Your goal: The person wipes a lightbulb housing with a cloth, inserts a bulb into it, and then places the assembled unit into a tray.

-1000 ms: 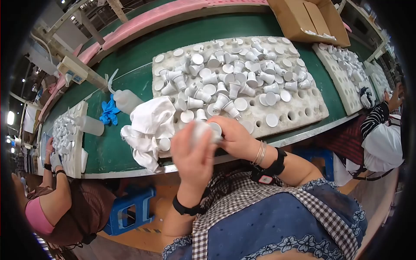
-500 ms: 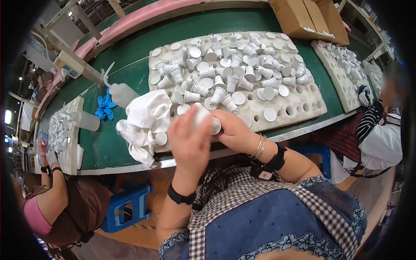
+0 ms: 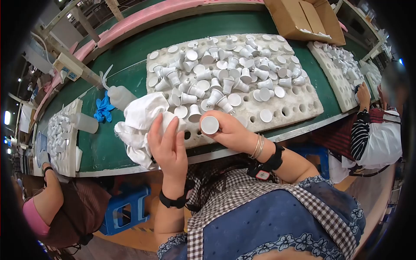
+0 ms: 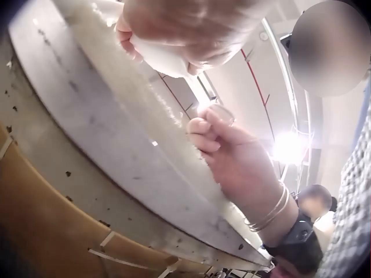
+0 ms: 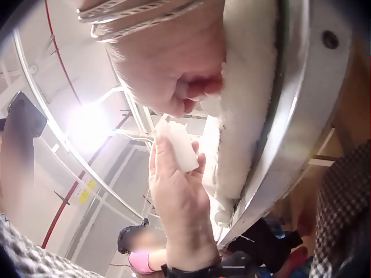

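My right hand point(image 3: 232, 132) grips a white spotlight bulb point(image 3: 210, 125) near the table's front edge, its flat round face turned up toward me. To the left, my left hand point(image 3: 169, 149) holds a white sponge-like block point(image 5: 181, 146) between thumb and fingers, beside a crumpled white cloth point(image 3: 147, 108). The two hands are apart. Beyond them a pale foam board point(image 3: 310, 102) with rows of holes bears a heap of similar bulbs point(image 3: 227, 82), many lying on their sides, others standing face up in the holes.
Left of the cloth are a squeeze bottle point(image 3: 121, 96), a blue glove point(image 3: 103, 108) and a white container point(image 3: 86, 122). A cardboard box point(image 3: 299, 17) stands at the back right. More loaded boards lie at both sides, with a person point(image 3: 377, 125) seated at right and another point(image 3: 56, 203) at left.
Earlier my left hand moved in a blur against the bulb in my right hand. Now it has drawn left toward the cloth with the white block, and the bulb's face shows fully.
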`<action>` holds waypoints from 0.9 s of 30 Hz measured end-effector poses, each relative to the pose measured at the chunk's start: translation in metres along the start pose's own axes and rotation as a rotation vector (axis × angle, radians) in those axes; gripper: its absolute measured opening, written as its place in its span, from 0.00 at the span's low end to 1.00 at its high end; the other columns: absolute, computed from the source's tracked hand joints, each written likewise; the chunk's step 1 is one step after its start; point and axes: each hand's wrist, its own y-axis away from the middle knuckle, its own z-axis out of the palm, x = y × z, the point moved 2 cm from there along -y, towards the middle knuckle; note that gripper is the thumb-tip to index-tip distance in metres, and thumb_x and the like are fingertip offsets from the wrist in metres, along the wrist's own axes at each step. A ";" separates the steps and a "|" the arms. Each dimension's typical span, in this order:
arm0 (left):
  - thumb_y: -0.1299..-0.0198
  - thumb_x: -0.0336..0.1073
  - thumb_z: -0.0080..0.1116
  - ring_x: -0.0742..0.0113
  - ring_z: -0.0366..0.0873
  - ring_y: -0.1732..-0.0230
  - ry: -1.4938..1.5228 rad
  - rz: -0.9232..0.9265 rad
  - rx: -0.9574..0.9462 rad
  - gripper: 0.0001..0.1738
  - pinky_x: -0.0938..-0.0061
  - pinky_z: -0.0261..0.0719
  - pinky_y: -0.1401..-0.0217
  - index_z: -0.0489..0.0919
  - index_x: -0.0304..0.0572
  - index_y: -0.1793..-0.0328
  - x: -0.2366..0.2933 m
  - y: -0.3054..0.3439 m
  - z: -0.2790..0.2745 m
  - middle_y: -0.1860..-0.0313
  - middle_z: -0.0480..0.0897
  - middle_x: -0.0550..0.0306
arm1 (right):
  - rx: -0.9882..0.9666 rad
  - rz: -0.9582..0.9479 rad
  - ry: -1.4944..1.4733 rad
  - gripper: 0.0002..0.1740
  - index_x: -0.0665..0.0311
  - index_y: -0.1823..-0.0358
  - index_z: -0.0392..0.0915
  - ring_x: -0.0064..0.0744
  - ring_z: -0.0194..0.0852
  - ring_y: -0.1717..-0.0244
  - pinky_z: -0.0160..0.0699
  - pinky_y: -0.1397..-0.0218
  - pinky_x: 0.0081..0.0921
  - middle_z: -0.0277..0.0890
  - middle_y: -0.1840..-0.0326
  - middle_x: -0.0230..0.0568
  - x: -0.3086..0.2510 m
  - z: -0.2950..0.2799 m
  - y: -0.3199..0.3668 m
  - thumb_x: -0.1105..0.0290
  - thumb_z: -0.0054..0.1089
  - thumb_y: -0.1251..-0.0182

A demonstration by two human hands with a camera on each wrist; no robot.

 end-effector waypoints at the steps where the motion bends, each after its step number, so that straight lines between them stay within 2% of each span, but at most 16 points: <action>1: 0.40 0.33 0.63 0.44 0.72 0.42 0.077 -0.008 0.039 0.16 0.57 0.68 0.38 0.84 0.42 0.46 0.004 0.001 -0.003 0.37 0.75 0.41 | -0.021 -0.010 0.024 0.18 0.66 0.48 0.73 0.51 0.76 0.54 0.75 0.50 0.36 0.77 0.56 0.49 -0.003 0.001 -0.001 0.75 0.60 0.41; 2: 0.41 0.34 0.64 0.45 0.72 0.42 0.039 0.077 0.009 0.17 0.57 0.68 0.38 0.84 0.43 0.45 0.017 -0.002 -0.005 0.37 0.74 0.41 | -0.019 -0.014 0.022 0.18 0.66 0.48 0.73 0.51 0.76 0.54 0.75 0.50 0.36 0.77 0.56 0.49 -0.004 0.001 -0.002 0.75 0.60 0.41; 3: 0.41 0.34 0.64 0.45 0.72 0.42 0.037 0.084 0.008 0.17 0.57 0.68 0.38 0.84 0.43 0.45 0.023 -0.003 -0.005 0.37 0.74 0.41 | -0.039 -0.067 0.111 0.19 0.66 0.46 0.73 0.51 0.76 0.54 0.75 0.50 0.36 0.77 0.57 0.49 -0.006 0.002 -0.002 0.76 0.59 0.41; 5: 0.42 0.35 0.65 0.46 0.72 0.41 -0.002 0.222 -0.158 0.18 0.58 0.69 0.38 0.84 0.44 0.44 0.033 -0.006 0.002 0.36 0.74 0.42 | -0.049 -0.123 0.206 0.21 0.66 0.44 0.72 0.51 0.76 0.55 0.75 0.50 0.36 0.78 0.57 0.49 -0.012 0.000 -0.001 0.76 0.59 0.41; 7: 0.42 0.35 0.65 0.47 0.72 0.41 0.069 0.170 -0.122 0.19 0.58 0.69 0.39 0.84 0.45 0.44 0.027 -0.005 0.006 0.36 0.74 0.43 | -0.065 -0.028 0.248 0.29 0.67 0.34 0.68 0.32 0.77 0.61 0.77 0.56 0.31 0.77 0.61 0.42 -0.026 -0.005 0.007 0.73 0.62 0.37; 8: 0.42 0.35 0.65 0.47 0.72 0.41 0.099 0.125 -0.092 0.19 0.59 0.69 0.39 0.84 0.45 0.43 0.025 -0.006 0.006 0.36 0.74 0.43 | -0.066 0.159 0.131 0.28 0.66 0.33 0.69 0.25 0.77 0.69 0.78 0.64 0.25 0.78 0.63 0.37 -0.041 -0.012 0.009 0.73 0.62 0.35; 9: 0.41 0.35 0.65 0.47 0.72 0.41 0.129 0.076 -0.066 0.19 0.59 0.69 0.39 0.83 0.44 0.43 0.024 -0.005 0.006 0.36 0.74 0.43 | -0.058 0.157 0.135 0.28 0.66 0.33 0.69 0.25 0.77 0.69 0.78 0.64 0.25 0.78 0.63 0.37 -0.043 -0.014 0.012 0.73 0.62 0.35; 11: 0.40 0.35 0.64 0.47 0.72 0.41 0.174 0.046 -0.075 0.18 0.59 0.69 0.38 0.83 0.43 0.43 0.028 -0.002 0.008 0.36 0.74 0.43 | 0.007 0.417 -0.371 0.22 0.64 0.37 0.74 0.18 0.76 0.63 0.76 0.61 0.18 0.80 0.61 0.40 -0.039 -0.018 0.022 0.70 0.62 0.33; 12: 0.37 0.33 0.60 0.48 0.72 0.38 0.191 0.037 -0.110 0.17 0.61 0.68 0.36 0.82 0.39 0.43 0.030 -0.001 0.009 0.35 0.73 0.43 | 0.045 0.377 -0.388 0.16 0.63 0.43 0.78 0.12 0.74 0.61 0.75 0.64 0.13 0.78 0.59 0.33 -0.041 -0.020 0.025 0.70 0.61 0.30; 13: 0.34 0.31 0.57 0.50 0.71 0.36 0.208 0.028 -0.145 0.16 0.63 0.68 0.34 0.81 0.35 0.42 0.032 0.001 0.011 0.34 0.72 0.42 | 0.048 0.378 -0.385 0.16 0.63 0.43 0.78 0.12 0.74 0.61 0.75 0.64 0.13 0.78 0.59 0.33 -0.037 -0.019 0.027 0.70 0.61 0.30; 15: 0.34 0.31 0.56 0.51 0.71 0.35 0.224 0.013 -0.133 0.16 0.64 0.67 0.33 0.80 0.34 0.42 0.032 0.004 0.010 0.33 0.72 0.42 | 0.190 0.129 -0.457 0.16 0.63 0.43 0.77 0.14 0.75 0.61 0.77 0.67 0.14 0.78 0.58 0.33 -0.027 -0.018 0.026 0.71 0.60 0.30; 17: 0.34 0.31 0.56 0.51 0.70 0.34 0.239 -0.003 -0.120 0.16 0.64 0.66 0.31 0.80 0.34 0.41 0.031 0.005 0.008 0.33 0.72 0.43 | 0.211 0.135 -0.517 0.16 0.64 0.42 0.76 0.15 0.75 0.60 0.78 0.67 0.15 0.78 0.56 0.33 -0.019 -0.020 0.026 0.71 0.60 0.30; 19: 0.33 0.32 0.56 0.52 0.69 0.32 0.368 -0.137 -0.072 0.17 0.64 0.63 0.29 0.78 0.33 0.40 0.027 0.005 0.005 0.32 0.72 0.43 | 0.228 0.144 -0.576 0.16 0.64 0.42 0.76 0.15 0.76 0.60 0.79 0.67 0.15 0.77 0.55 0.34 -0.024 -0.026 0.026 0.72 0.59 0.30; 21: 0.32 0.32 0.55 0.52 0.68 0.31 0.355 -0.134 -0.055 0.17 0.64 0.61 0.28 0.78 0.34 0.39 0.027 0.004 0.002 0.32 0.72 0.43 | 0.077 0.451 -0.637 0.20 0.65 0.38 0.73 0.18 0.77 0.62 0.81 0.62 0.16 0.76 0.54 0.36 -0.038 -0.030 0.026 0.73 0.59 0.31; 25: 0.33 0.32 0.56 0.52 0.68 0.31 0.347 -0.148 -0.041 0.17 0.62 0.62 0.28 0.78 0.34 0.40 0.026 0.006 0.000 0.33 0.72 0.43 | -0.003 0.465 -0.425 0.26 0.67 0.34 0.69 0.21 0.78 0.66 0.82 0.59 0.18 0.76 0.49 0.41 -0.020 -0.022 0.028 0.73 0.61 0.33; 27: 0.33 0.33 0.57 0.52 0.68 0.31 0.315 -0.125 -0.044 0.17 0.61 0.63 0.28 0.79 0.34 0.40 0.025 0.007 0.002 0.33 0.72 0.44 | 0.065 0.266 -0.268 0.31 0.68 0.31 0.67 0.23 0.80 0.68 0.82 0.60 0.20 0.78 0.48 0.46 -0.013 -0.019 0.028 0.75 0.63 0.36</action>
